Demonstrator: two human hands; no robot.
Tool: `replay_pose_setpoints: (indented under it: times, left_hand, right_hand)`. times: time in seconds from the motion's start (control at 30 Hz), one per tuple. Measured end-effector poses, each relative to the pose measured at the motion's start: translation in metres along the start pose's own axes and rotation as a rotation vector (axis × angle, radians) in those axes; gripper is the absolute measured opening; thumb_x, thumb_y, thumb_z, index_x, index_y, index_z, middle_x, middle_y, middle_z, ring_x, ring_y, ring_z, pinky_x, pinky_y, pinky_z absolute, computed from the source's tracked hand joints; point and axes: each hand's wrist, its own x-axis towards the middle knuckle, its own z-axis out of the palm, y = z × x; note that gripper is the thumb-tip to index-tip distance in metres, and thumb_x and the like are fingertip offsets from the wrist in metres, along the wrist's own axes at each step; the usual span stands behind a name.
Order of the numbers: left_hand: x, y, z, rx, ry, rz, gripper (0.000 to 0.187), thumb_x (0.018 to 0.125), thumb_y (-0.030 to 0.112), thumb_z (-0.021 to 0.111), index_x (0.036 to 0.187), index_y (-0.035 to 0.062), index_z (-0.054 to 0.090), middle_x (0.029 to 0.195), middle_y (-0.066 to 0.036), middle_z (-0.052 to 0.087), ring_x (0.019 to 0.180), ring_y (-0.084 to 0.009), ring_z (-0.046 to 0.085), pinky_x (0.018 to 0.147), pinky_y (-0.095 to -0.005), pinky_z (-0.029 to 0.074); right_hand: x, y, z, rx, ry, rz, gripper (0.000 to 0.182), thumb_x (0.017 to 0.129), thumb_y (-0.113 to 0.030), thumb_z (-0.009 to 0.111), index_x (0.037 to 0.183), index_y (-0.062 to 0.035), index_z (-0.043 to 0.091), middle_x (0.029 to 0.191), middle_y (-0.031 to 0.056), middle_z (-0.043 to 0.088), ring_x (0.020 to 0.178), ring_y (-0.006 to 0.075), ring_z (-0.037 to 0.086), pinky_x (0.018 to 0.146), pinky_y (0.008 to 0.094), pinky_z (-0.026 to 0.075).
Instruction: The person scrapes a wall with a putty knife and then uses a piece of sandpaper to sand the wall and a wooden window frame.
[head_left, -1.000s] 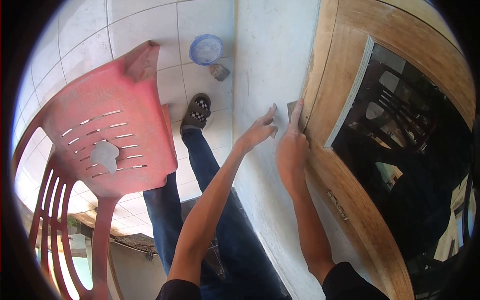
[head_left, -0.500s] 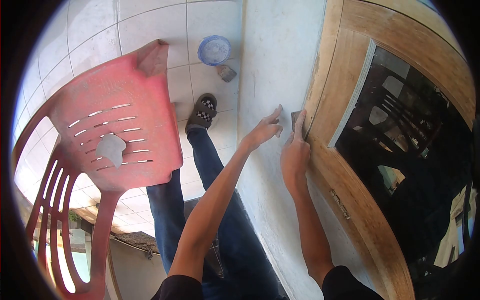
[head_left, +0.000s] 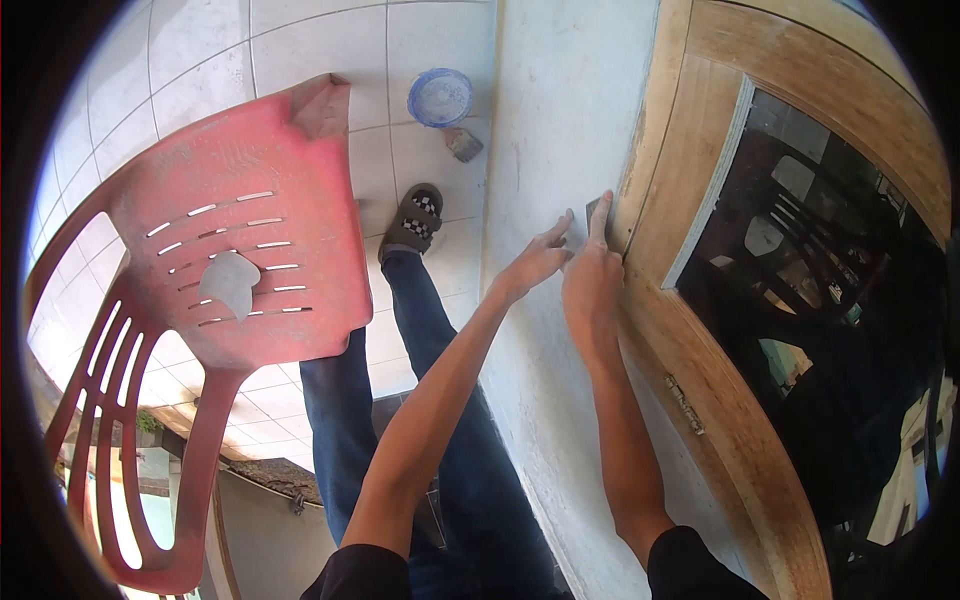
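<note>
Against the wooden door frame (head_left: 655,150), my right hand (head_left: 592,285) grips a small dark, flat, scraper-like piece (head_left: 594,210). My index finger lies stretched along it, and the rest of it is hidden under the hand. Just to the left is my left hand (head_left: 535,262), its index finger extended and the others partly bent, with nothing seen in it. Its fingertips come right up beside my right hand, over the pale wall strip (head_left: 545,120). The piece sits where wall and wood meet.
A red plastic chair (head_left: 250,180) with a pale, irregular flat piece (head_left: 230,282) on its seat stands at left. On the tiled floor (head_left: 320,40) are a blue-rimmed bowl (head_left: 440,97), a brush (head_left: 463,146) and my sandaled foot (head_left: 412,220). A hinge (head_left: 685,403) and dark glass (head_left: 790,230) lie right.
My left hand has moved right, closing the gap to my right hand. The right hand and the flat piece have shifted slightly upward along the frame. The view has moved a little.
</note>
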Motion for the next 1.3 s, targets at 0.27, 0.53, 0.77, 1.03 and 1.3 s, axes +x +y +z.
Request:
replay_pose_setpoints:
  times: [0.27,0.53,0.77,1.03,1.3]
  left_hand:
    - [-0.002,-0.002,-0.002,0.009,-0.006,-0.010,0.076,0.082,0.010,0.042,0.151,0.0071,0.011,0.152,-0.021,0.025,0.137,-0.0354,0.031,0.105,-0.0319,0.030]
    - [0.000,-0.003,-0.005,-0.014,-0.051,-0.020,0.072,0.084,0.012,0.036,0.151,0.0069,0.010,0.152,-0.018,0.025,0.141,-0.0333,0.024,0.111,-0.0350,0.024]
    - [-0.007,0.004,-0.007,-0.126,-0.104,-0.018,0.071,0.085,0.017,0.032,0.151,0.0063,0.009,0.157,-0.014,0.012,0.142,-0.0340,0.019,0.114,-0.0417,0.020]
    - [-0.001,-0.008,-0.001,-0.169,-0.056,-0.017,0.070,0.087,0.029,0.032,0.150,0.0062,0.015,0.156,-0.015,0.015,0.143,-0.0305,0.016,0.114,-0.0433,0.020]
    - [-0.011,0.006,0.003,-0.217,-0.107,-0.046,0.074,0.086,0.030,0.032,0.151,0.0048,0.006,0.158,-0.013,0.001,0.144,-0.0352,0.008,0.116,-0.0488,0.008]
  right_hand:
    - [-0.003,0.004,0.011,-0.036,-0.093,0.058,0.070,0.087,0.004,0.043,0.149,-0.0039,0.012,0.078,0.0269,0.065,0.075,0.0386,0.067,0.067,0.0459,0.053]
    - [-0.025,0.034,0.027,-0.016,0.005,0.005,0.076,0.084,0.008,0.043,0.150,-0.0086,0.009,0.084,0.0281,0.065,0.077,0.0389,0.067,0.066,0.0457,0.052]
    - [-0.011,0.018,0.022,0.049,-0.046,0.043,0.077,0.086,0.006,0.046,0.151,-0.0107,0.008,0.090,0.0299,0.064,0.079,0.0404,0.066,0.068,0.0456,0.053]
    - [0.010,0.025,0.026,0.269,0.031,-0.042,0.074,0.090,0.005,0.044,0.151,-0.0125,0.007,0.100,0.0340,0.061,0.092,0.0445,0.063,0.074,0.0475,0.051]
    - [-0.057,0.028,0.029,0.454,0.239,0.022,0.055,0.097,-0.006,0.043,0.148,-0.0088,0.020,0.078,0.0237,0.064,0.064,0.0285,0.063,0.060,0.0383,0.049]
